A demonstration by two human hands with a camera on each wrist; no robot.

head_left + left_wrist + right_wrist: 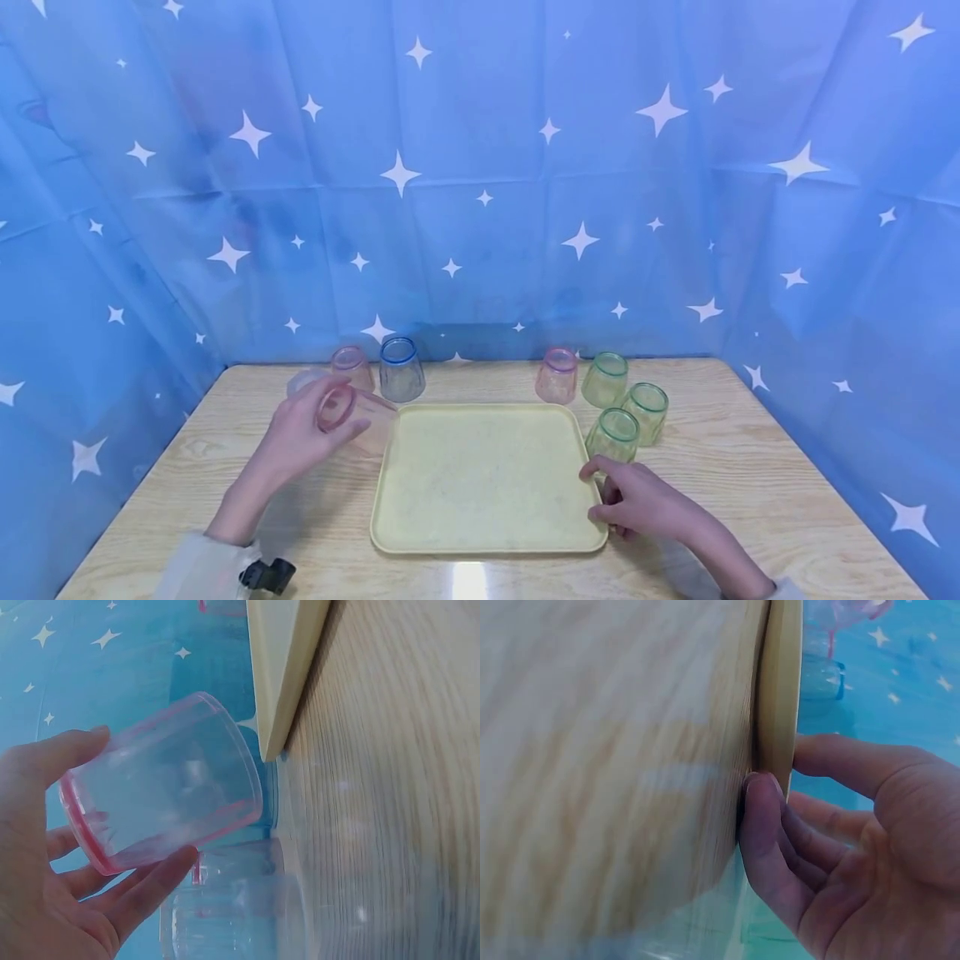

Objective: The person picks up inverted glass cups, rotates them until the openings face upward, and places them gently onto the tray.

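My left hand (pixel 307 425) grips a clear plastic cup (pixel 172 787) with a pink ring at one end. The cup is tilted on its side, the pink ring toward my palm, just left of a pale yellow tray (pixel 487 479). Fingers and thumb wrap the ringed end in the left wrist view. At the tray's right edge, my right hand (pixel 637 497) pinches the rim, with fingers on both sides of it in the right wrist view. A green-ringed cup (pixel 613 437) stands right beside those fingers.
Behind my left hand stand a pink-ringed cup (pixel 352 367), a blue-ringed cup (pixel 401 375) and a pale cup (pixel 302 381), partly hidden. Past the tray's far right corner are another pink-ringed cup (pixel 557 379) and two more green-ringed cups. A starred blue curtain (pixel 480 225) surrounds the wooden table (pixel 750 467).
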